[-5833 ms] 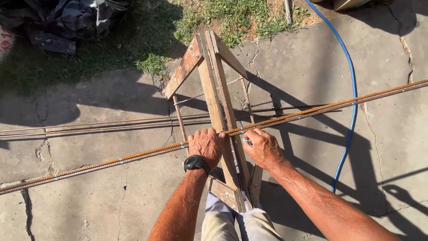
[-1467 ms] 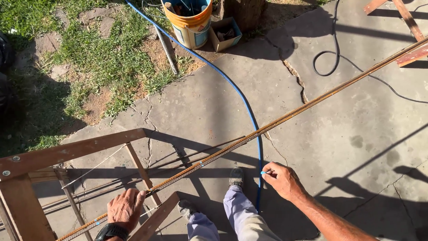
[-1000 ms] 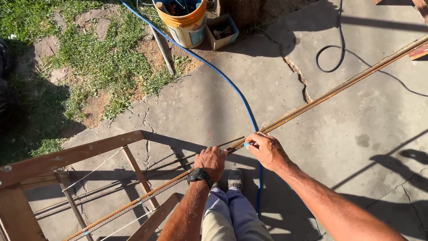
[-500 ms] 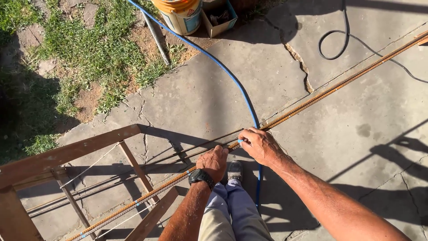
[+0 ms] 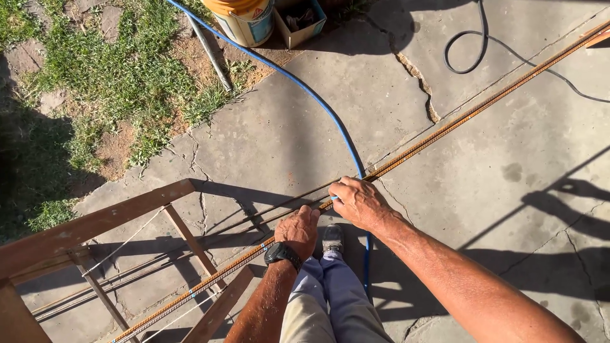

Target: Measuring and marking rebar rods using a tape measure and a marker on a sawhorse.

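Observation:
A long bundle of rusty ribbed steel bars (image 5: 470, 115) runs from the lower left to the upper right, above the concrete. My left hand (image 5: 298, 230), with a black watch on the wrist, is closed around the bars. My right hand (image 5: 357, 202) grips the same bars a little further along, with a small blue thing pinched at the fingers. The bars pass over a wooden trestle (image 5: 95, 223) at the lower left. My leg and grey shoe (image 5: 333, 240) show beneath the hands.
A blue hose (image 5: 311, 95) curves across the cracked concrete slab (image 5: 508, 209) past my foot. A yellow bucket (image 5: 246, 18) and a small box (image 5: 304, 18) stand at the top beside the grass (image 5: 114, 76). A black cable (image 5: 470, 44) coils at the upper right.
Over the last seconds I moved along the bars away from the trestle top. My left hand slid up beside the right one, and both now hold the bars close together.

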